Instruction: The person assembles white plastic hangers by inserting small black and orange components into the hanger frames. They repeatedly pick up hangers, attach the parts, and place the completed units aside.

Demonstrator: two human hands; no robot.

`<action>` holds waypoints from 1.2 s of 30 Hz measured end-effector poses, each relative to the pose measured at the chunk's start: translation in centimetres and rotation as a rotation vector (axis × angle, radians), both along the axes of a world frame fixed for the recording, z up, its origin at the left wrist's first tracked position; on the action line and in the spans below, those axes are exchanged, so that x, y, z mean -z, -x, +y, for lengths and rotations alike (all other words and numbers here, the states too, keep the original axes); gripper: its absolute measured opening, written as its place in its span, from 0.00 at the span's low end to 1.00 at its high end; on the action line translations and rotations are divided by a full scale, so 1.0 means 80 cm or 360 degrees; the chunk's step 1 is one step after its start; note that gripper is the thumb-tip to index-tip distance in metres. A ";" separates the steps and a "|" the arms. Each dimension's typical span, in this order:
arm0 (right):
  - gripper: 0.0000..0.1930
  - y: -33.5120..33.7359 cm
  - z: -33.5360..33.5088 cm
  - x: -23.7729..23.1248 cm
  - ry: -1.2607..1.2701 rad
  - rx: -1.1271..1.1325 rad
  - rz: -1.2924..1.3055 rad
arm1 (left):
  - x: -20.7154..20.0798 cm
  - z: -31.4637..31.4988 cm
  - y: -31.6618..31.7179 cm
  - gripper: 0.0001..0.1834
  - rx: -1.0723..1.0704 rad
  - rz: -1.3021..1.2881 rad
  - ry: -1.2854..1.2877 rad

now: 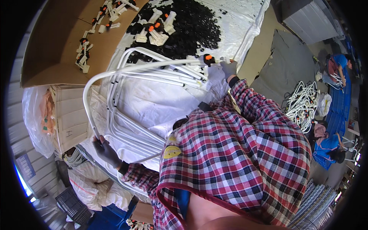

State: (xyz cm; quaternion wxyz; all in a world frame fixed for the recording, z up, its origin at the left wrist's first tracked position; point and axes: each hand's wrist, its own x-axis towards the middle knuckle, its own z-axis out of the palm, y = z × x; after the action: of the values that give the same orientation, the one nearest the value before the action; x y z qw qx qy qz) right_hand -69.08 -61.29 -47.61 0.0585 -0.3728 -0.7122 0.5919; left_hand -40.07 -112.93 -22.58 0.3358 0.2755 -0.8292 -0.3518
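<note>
White bent tube [122, 70]: above stacked white tubes [134, 132]. Left hand [106, 151] curled round lower end; right hand [229, 68] closed at black-and-orange fitting [208, 59] on other end. Heap of black parts [193, 30] beyond. Cardboard box [53, 50] left of bend. White sheet [149, 96]: exposed inside stack and right of heap; edge, upper right.

Head-worn fisheye view, facing down, plaid shirt [230, 153] close below
</note>
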 end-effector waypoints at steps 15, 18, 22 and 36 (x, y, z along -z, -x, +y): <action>0.21 0.079 -0.088 -0.012 -0.1594 -0.1997 -0.0156 | -0.025 -0.012 0.023 0.10 -0.0123 -0.0070 0.0040; 0.25 0.085 -0.090 0.003 -0.1129 -0.1907 -0.0117 | -0.023 -0.019 0.018 0.11 -0.0171 -0.0020 0.0002; 0.13 0.070 -0.103 0.006 0.0886 -0.1670 0.0188 | -0.018 -0.035 0.027 0.12 -0.0024 -0.0100 0.0104; 0.21 0.031 -0.120 -0.083 0.1736 -0.1449 0.0572 | -0.013 -0.044 0.047 0.24 0.0211 -0.0096 0.0050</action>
State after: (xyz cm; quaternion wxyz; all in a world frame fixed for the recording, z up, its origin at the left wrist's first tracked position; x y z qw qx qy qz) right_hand -71.57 -70.86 -40.96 -0.2712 0.0869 -0.3799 0.8801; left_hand -43.80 -116.41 -21.53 0.2909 0.2250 -0.8608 -0.3518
